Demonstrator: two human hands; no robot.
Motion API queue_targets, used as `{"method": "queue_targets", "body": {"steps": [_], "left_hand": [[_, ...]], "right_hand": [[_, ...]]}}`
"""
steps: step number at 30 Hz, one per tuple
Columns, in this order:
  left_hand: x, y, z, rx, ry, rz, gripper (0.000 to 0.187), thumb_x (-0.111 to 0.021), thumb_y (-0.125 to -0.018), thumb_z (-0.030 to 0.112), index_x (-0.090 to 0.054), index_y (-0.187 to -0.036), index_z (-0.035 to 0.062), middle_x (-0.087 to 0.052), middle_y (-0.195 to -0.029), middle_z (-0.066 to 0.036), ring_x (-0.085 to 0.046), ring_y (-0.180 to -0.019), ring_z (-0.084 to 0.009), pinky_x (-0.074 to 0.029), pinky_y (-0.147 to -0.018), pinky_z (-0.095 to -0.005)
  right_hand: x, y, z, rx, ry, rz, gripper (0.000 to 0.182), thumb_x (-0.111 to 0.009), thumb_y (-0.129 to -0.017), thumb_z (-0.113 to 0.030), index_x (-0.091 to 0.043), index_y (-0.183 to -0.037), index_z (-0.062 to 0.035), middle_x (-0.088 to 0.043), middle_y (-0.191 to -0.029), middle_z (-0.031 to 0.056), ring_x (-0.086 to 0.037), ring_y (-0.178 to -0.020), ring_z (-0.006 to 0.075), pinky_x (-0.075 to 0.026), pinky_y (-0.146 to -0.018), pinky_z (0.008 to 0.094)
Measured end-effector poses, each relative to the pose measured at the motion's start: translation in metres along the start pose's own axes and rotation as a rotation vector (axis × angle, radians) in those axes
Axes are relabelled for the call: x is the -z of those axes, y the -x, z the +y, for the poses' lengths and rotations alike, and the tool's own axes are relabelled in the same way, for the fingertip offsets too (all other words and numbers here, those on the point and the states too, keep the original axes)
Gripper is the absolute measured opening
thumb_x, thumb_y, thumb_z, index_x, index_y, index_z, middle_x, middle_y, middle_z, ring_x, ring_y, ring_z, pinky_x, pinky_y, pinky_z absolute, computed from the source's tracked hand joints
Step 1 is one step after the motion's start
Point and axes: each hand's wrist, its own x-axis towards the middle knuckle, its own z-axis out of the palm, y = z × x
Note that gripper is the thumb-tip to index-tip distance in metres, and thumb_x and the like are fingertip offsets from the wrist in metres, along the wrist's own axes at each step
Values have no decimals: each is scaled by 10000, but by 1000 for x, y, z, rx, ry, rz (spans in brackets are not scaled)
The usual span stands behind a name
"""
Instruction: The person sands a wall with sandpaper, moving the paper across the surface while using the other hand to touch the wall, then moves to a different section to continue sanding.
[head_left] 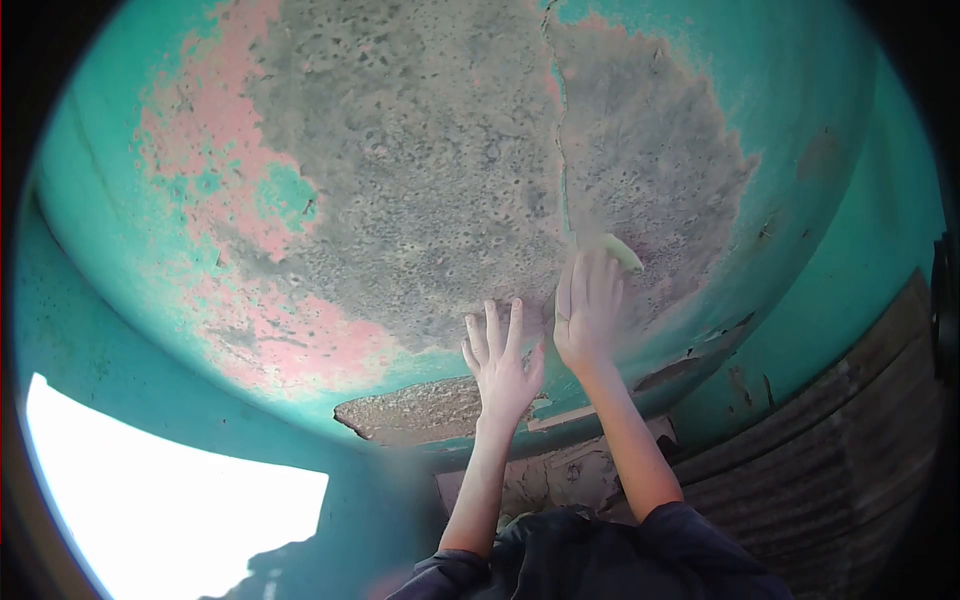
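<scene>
Okay, from my end: left hand [508, 385] spread wide, fingers up, at the lower edge of the bare gray patch [420, 150] on the wall. Right hand [588, 318] is higher, on the patch, fingers straight and fairly close together. A pale green piece [625, 252] pokes out just beyond its fingertips; whether they grip it or just press on it, I can't tell, and blur hides what it is.

Main risk I'd flag: the crack [563, 150] runs down almost to that hand, so hard pressure there might widen it or break plaster loose. The piece could also slip out if it's only pinned by flat fingers. Patch looks pitted and rough, so dragging bare skin over it could scrape the fingertips.

Teal paint [820, 90] and the pink layer [300, 345] have ragged borders; rubbing over those could lift more flakes. Below the hands, the broken-out spot [425, 412] has a raised edge that a wrist or forearm could catch. Whitish haze by the right fingers, maybe dust; with both arms raised, it could drop towards the face.
</scene>
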Motion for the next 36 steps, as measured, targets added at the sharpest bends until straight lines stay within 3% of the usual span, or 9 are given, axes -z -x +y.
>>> {"method": "queue_targets", "body": {"steps": [4,12,15,17,21,23,26,33,36], "left_hand": [[3,30,-21,108,68,4,797,-665,-927,323,-294,-1616,175,-126,-1676,-251,-121,-1509,-545,-186,-1179,-650],[22,50,-64,233,160,18,804,-658,-948,293,-248,-1624,150,-133,-1661,-282,-196,-1479,-569,-282,-1155,-621],[27,52,-77,224,207,45,813,-668,-941,271,-245,-1623,140,-129,-1646,-318,-206,-1468,-582,-294,-1157,-604],[29,54,-88,217,283,107,797,-647,-943,301,-249,-1625,191,-126,-1665,-274,-208,-1456,-601,-310,-1136,-638],[49,53,-106,193,284,126,805,-654,-941,289,-244,-1627,190,-119,-1659,-293,-204,-1457,-602,-316,-1134,-636],[65,51,-111,235,279,75,801,-658,-953,256,-239,-1620,109,-91,-1635,-354,-174,-1483,-570,-272,-1181,-575],[74,50,-129,196,264,131,797,-657,-957,252,-239,-1621,109,-81,-1636,-355,-150,-1496,-558,-266,-1186,-567],[92,56,-165,145,294,187,788,-652,-958,243,-244,-1620,112,-76,-1641,-347,-134,-1509,-539,-259,-1194,-551],[102,62,-183,180,293,101,795,-658,-952,230,-244,-1621,117,-67,-1645,-343,-132,-1514,-528,-248,-1202,-539]], "right_hand": [[-42,71,-6,-29,-8,-128,815,-580,-870,-142,-246,-1605,-27,-184,-1647,294,-152,-1511,535,-123,-1179,692],[-3,-13,-65,38,-108,-24,816,-562,-872,-155,-231,-1605,-13,-163,-1649,297,-111,-1518,537,-97,-1185,692],[-35,28,-71,27,-89,-68,826,-563,-861,-164,-235,-1604,-14,-168,-1651,290,-117,-1521,529,-104,-1185,690],[-74,87,-71,6,-89,-108,845,-577,-848,-165,-231,-1605,-15,-170,-1655,278,-117,-1527,514,-109,-1188,685],[-78,82,-93,-16,28,-213,845,-583,-856,-175,-227,-1607,-22,-180,-1655,271,-131,-1527,509,-123,-1189,680],[-43,17,-121,34,-64,-1,844,-587,-866,-184,-220,-1611,-29,-193,-1650,275,-150,-1518,520,-136,-1185,683],[-15,-33,-154,74,-93,62,835,-588,-868,-186,-234,-1609,-36,-195,-1648,276,-158,-1515,522,-145,-1181,686],[-86,106,-167,62,-125,-153,781,-552,-884,-159,-261,-1590,6,-219,-1627,303,-165,-1494,561,-158,-1187,674],[-99,86,-176,103,-157,-151,771,-551,-875,-147,-283,-1580,13,-229,-1619,310,-165,-1490,568,-162,-1189,670]]}}
